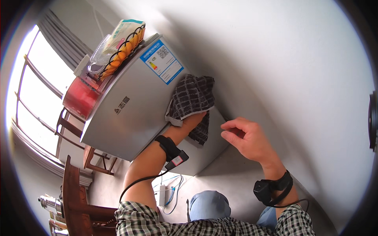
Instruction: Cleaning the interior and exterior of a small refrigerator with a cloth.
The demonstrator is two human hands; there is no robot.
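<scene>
A dark checked cloth (193,96) with a pale hem lies bunched against the edge of a silver-grey refrigerator (126,114). My left hand (195,118) is in the cloth, which covers its fingers and most of its back. One end of the cloth hangs below my wrist, over the lower part of the refrigerator. My right hand (248,139) is raised to the right of the refrigerator, near the white wall (283,78). Its fingers are loosely curled with a gap to the thumb, and nothing is between them.
On top of the refrigerator stand a basket (125,51) with a packet and a red container (81,96). A power strip (160,194) with blue and white cables lies on the floor. Wooden furniture (73,192) is at the lower left, and a window (41,86) is behind.
</scene>
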